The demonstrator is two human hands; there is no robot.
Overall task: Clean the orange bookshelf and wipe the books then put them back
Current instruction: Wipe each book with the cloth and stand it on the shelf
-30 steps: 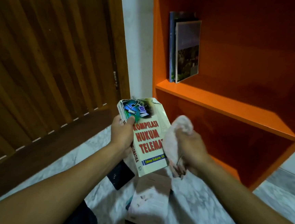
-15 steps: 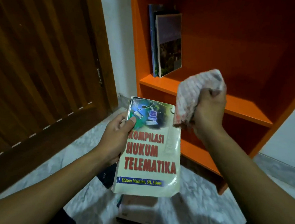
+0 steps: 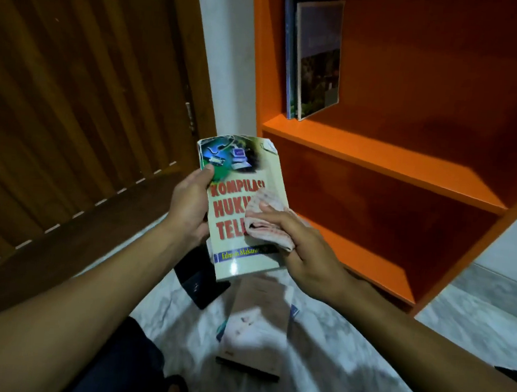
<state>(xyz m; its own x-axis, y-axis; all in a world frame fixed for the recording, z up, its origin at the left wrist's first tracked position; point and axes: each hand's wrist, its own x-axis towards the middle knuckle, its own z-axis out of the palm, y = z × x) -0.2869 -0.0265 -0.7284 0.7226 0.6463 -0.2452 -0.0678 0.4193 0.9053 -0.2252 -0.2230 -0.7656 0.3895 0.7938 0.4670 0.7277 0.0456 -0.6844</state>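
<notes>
My left hand (image 3: 189, 204) grips a cream paperback (image 3: 243, 175) with red title letters by its left edge, thumb on the cover. My right hand (image 3: 302, 246) holds a bunched pale checked cloth (image 3: 264, 224) and presses it on the right part of the cover. The orange bookshelf (image 3: 388, 163) stands ahead on the right. Two thin books (image 3: 317, 57) lean upright at the left end of its upper shelf. The lower shelf holds nothing that I can see.
A brown book (image 3: 255, 323) lies on the marble floor (image 3: 473, 333) below the paperback, over another book. A dark book (image 3: 199, 281) lies left of it. A wooden door (image 3: 71, 101) fills the left side. My feet show at the bottom edge.
My right hand came down from in front of the shelf and set the cloth on the cover. The paperback stayed in my left hand.
</notes>
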